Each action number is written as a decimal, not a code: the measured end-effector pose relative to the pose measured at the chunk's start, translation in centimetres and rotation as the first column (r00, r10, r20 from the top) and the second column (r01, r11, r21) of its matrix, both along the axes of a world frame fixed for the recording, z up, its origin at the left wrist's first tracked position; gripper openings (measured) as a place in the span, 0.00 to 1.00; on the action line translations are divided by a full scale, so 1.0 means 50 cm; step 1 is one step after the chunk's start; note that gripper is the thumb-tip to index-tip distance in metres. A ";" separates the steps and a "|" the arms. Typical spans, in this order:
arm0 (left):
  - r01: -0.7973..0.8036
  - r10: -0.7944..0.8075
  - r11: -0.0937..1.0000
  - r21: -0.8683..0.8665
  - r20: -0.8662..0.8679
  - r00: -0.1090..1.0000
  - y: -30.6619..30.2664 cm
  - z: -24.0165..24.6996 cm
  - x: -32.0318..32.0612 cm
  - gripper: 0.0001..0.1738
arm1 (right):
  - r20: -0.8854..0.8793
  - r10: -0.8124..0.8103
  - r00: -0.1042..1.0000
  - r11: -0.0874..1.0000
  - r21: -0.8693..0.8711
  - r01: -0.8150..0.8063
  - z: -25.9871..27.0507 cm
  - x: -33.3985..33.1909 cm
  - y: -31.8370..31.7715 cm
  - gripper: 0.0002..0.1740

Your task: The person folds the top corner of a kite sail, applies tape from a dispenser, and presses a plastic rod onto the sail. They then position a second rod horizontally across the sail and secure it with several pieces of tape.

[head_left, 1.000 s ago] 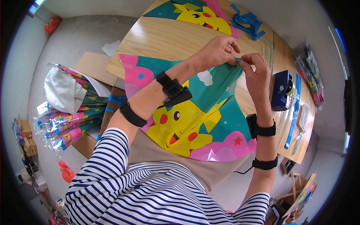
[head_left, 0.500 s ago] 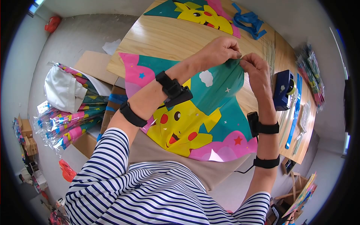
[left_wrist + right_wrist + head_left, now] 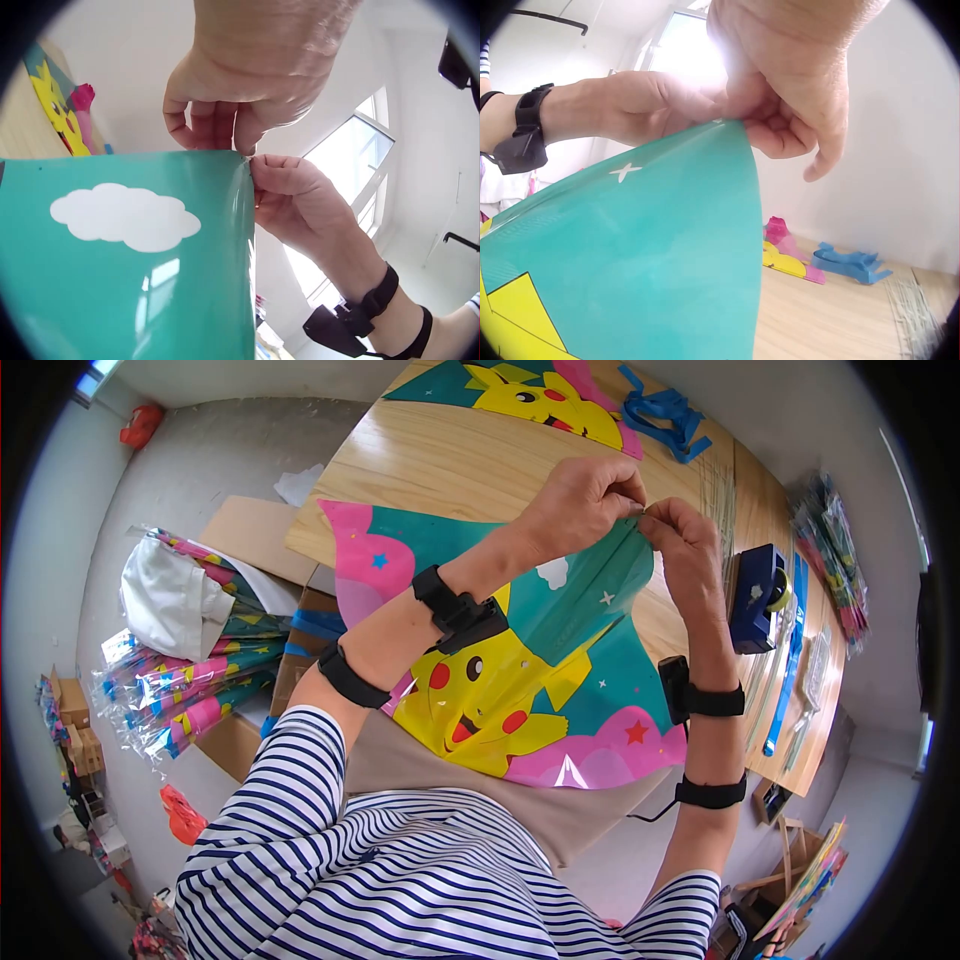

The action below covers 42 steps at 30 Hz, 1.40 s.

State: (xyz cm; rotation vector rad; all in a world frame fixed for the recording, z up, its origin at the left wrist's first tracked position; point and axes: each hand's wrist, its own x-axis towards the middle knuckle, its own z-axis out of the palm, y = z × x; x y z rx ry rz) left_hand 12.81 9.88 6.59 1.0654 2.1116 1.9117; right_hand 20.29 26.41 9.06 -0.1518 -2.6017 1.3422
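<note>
While tip-pinched by left hand [image 3: 585,500], right hand [image 3: 685,550] fingers, kite sheet [image 3: 560,660] lengthwise away, upward.

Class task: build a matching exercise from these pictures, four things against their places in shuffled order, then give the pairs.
1 teal sheet
2 tape dispenser
3 blue ribbons
4 wrapped bundles

A on the floor
B far end of the table
C on the table by the right hand
D tip pinched by left hand and right hand

Pairs: 1-D, 2-C, 3-B, 4-A
</note>
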 end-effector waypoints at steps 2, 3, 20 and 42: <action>0.015 -0.014 1.000 -0.011 0.050 0.999 -0.002 0.000 -0.002 0.04 | 0.001 -0.006 1.000 1.000 0.022 0.006 0.009 0.004 -0.006 0.08; 0.025 -0.023 1.000 -0.015 0.077 0.997 -0.002 0.001 -0.002 0.04 | -0.011 -0.006 1.000 0.999 0.036 0.007 0.009 0.004 -0.006 0.08; 0.069 -0.046 0.995 -0.078 0.268 0.962 -0.014 0.004 -0.011 0.10 | -0.183 -0.057 0.981 0.990 -0.134 0.032 -0.036 0.005 0.027 0.03; 0.149 -0.097 0.956 -0.255 0.205 0.974 -0.074 -0.005 -0.033 0.13 | -0.195 -0.035 0.980 0.998 -0.051 0.025 -0.021 0.002 0.022 0.07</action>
